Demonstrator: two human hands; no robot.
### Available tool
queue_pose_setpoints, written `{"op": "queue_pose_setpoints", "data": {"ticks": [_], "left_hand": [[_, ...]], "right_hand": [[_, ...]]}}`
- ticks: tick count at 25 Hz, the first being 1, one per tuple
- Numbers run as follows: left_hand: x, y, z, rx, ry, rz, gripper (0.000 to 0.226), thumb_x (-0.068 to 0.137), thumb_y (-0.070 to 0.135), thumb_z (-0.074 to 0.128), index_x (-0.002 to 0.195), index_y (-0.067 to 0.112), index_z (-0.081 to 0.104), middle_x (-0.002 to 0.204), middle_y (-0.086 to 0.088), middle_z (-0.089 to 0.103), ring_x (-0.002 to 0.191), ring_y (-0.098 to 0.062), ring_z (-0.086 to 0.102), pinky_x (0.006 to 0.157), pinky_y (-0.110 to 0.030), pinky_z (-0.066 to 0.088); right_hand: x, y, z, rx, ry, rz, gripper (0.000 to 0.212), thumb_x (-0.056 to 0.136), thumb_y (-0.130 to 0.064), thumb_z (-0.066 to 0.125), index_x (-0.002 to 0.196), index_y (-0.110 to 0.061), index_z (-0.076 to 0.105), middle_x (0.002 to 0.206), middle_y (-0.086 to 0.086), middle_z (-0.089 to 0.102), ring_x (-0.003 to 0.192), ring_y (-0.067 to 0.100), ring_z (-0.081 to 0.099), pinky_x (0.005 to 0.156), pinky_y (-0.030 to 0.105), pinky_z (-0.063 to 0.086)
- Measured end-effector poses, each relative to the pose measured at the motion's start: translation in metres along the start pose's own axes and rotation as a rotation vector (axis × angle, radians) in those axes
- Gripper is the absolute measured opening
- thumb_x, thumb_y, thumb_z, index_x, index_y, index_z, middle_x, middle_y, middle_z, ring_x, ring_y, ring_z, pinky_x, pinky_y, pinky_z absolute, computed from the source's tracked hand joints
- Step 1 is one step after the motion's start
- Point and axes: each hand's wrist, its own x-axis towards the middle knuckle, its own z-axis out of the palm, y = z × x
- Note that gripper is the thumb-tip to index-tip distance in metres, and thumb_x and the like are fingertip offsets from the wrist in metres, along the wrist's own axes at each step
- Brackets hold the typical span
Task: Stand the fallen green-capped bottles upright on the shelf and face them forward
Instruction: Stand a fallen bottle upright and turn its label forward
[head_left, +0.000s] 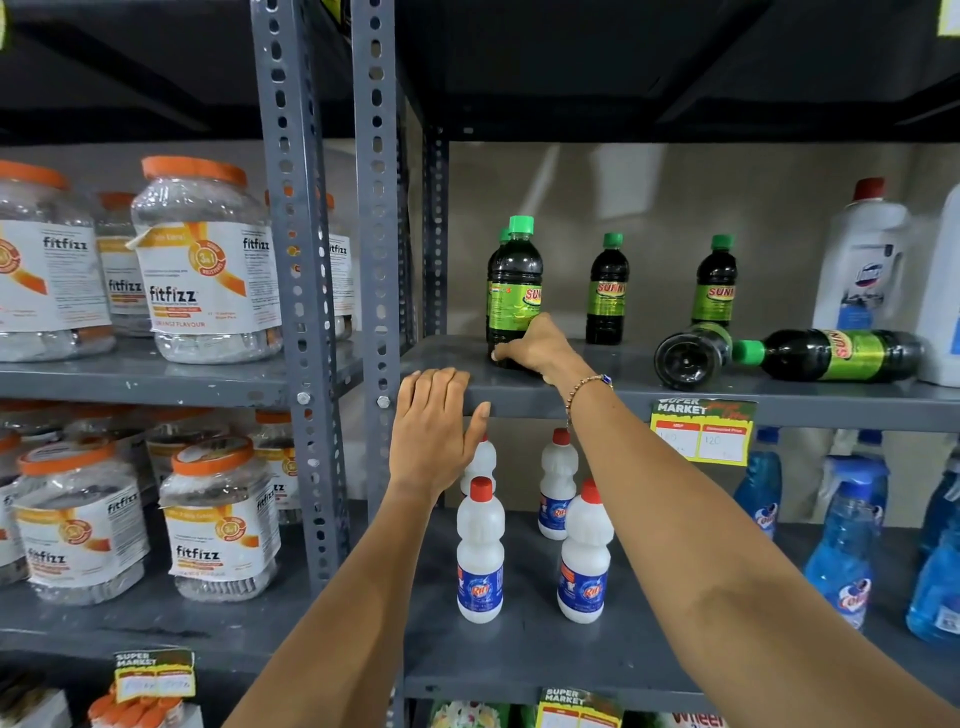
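On the grey metal shelf (597, 397), my right hand (535, 345) grips the base of an upright dark green-capped bottle (514, 280) whose label is turned partly to the right. Another green-capped bottle stands close behind it, mostly hidden. Two more upright bottles (608, 291) (716, 283) stand farther back. Two bottles lie fallen at the right: one (691, 356) points its base at me, the other (836, 354) lies sideways with its cap to the left. My left hand (434, 421) rests flat on the shelf's front edge, holding nothing.
Large white jugs (862, 260) stand at the shelf's right end. A perforated upright post (376, 260) borders the left side. White red-capped bottles (480, 551) and blue spray bottles (841, 551) fill the shelf below. Orange-lidded jars (208, 260) occupy the left rack.
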Motion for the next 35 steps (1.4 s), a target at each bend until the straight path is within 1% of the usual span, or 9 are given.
{"op": "queue_pose_setpoints", "data": {"ticks": [3, 7, 20, 25, 27, 29, 32, 33, 35], "left_hand": [[-0.001, -0.001, 0.001, -0.001, -0.008, -0.002, 0.056, 0.097, 0.048, 0.021, 0.111, 0.008, 0.058, 0.109, -0.009, 0.065, 0.104, -0.028, 0.059, 0.103, -0.037, 0.029], [-0.001, -0.001, 0.000, -0.002, 0.003, 0.009, 0.057, 0.097, 0.048, 0.020, 0.110, 0.008, 0.058, 0.108, -0.009, 0.065, 0.103, -0.028, 0.059, 0.102, -0.038, 0.031], [-0.002, -0.002, 0.004, -0.002, 0.002, 0.026, 0.052, 0.096, 0.047, 0.026, 0.110, 0.008, 0.058, 0.109, -0.009, 0.065, 0.104, -0.027, 0.059, 0.103, -0.037, 0.029], [0.018, 0.014, -0.016, -0.030, -0.007, -0.127, 0.041, 0.096, 0.038, 0.030, 0.088, 0.011, 0.061, 0.088, -0.006, 0.065, 0.082, -0.025, 0.059, 0.080, -0.038, 0.042], [0.050, 0.018, -0.024, -0.140, -0.094, -0.161, 0.039, 0.099, 0.035, 0.031, 0.089, 0.010, 0.059, 0.088, -0.007, 0.063, 0.084, -0.025, 0.059, 0.077, -0.036, 0.043], [0.082, 0.017, -0.026, -0.353, -0.216, -0.229, 0.030, 0.098, 0.029, 0.043, 0.117, 0.007, 0.052, 0.116, -0.013, 0.058, 0.109, -0.027, 0.054, 0.089, -0.035, 0.042], [0.121, 0.012, -0.014, -0.656, -0.679, -0.508, 0.086, 0.093, 0.022, 0.057, 0.148, 0.003, -0.006, 0.158, -0.016, 0.005, 0.146, -0.027, 0.009, 0.116, -0.038, 0.016], [0.126, 0.010, -0.008, -0.700, -0.780, -0.548, 0.092, 0.091, 0.023, 0.061, 0.148, 0.003, -0.008, 0.158, -0.013, 0.007, 0.146, -0.026, 0.009, 0.117, -0.038, 0.016], [0.129, 0.004, 0.006, -0.733, -0.827, -0.545, 0.075, 0.085, 0.027, 0.068, 0.144, 0.005, 0.027, 0.141, -0.005, 0.042, 0.133, -0.024, 0.038, 0.110, -0.038, 0.032]], "right_hand": [[0.000, 0.000, 0.002, -0.096, 0.062, -0.018, 0.096, 0.065, -0.038, 0.083, 0.134, -0.004, 0.026, 0.137, 0.015, 0.042, 0.129, 0.032, 0.043, 0.106, 0.044, 0.040], [0.001, 0.000, 0.001, -0.023, -0.002, -0.008, 0.081, 0.072, -0.025, 0.079, 0.129, -0.004, 0.025, 0.129, 0.014, 0.049, 0.116, 0.025, 0.051, 0.093, 0.033, 0.045], [0.004, 0.004, 0.002, -0.070, -0.018, -0.024, 0.081, 0.070, -0.025, 0.082, 0.128, -0.004, 0.029, 0.129, 0.014, 0.051, 0.123, 0.029, 0.051, 0.100, 0.038, 0.043], [0.007, 0.006, -0.014, -0.070, -0.156, -0.004, 0.092, 0.067, -0.032, 0.083, 0.132, -0.002, 0.025, 0.127, 0.008, 0.048, 0.122, 0.025, 0.049, 0.101, 0.036, 0.041], [0.014, 0.009, -0.031, -0.034, -0.182, -0.012, 0.101, 0.066, -0.032, 0.084, 0.141, -0.002, 0.023, 0.135, 0.009, 0.047, 0.130, 0.026, 0.045, 0.105, 0.037, 0.040], [0.015, 0.012, -0.043, 0.006, -0.185, -0.021, 0.104, 0.070, -0.026, 0.082, 0.147, -0.002, 0.017, 0.148, 0.017, 0.038, 0.136, 0.031, 0.040, 0.109, 0.040, 0.037], [0.014, 0.014, -0.044, 0.053, -0.217, -0.020, 0.095, 0.075, -0.015, 0.078, 0.147, 0.001, 0.019, 0.151, 0.020, 0.036, 0.138, 0.032, 0.038, 0.112, 0.041, 0.035], [0.015, 0.014, -0.041, 0.070, -0.231, -0.014, 0.091, 0.075, -0.013, 0.078, 0.146, 0.002, 0.022, 0.148, 0.020, 0.040, 0.136, 0.031, 0.041, 0.112, 0.042, 0.036], [0.016, 0.015, -0.037, 0.060, -0.227, -0.019, 0.079, 0.075, -0.009, 0.077, 0.140, 0.003, 0.034, 0.140, 0.019, 0.052, 0.128, 0.029, 0.051, 0.109, 0.043, 0.040]]}}
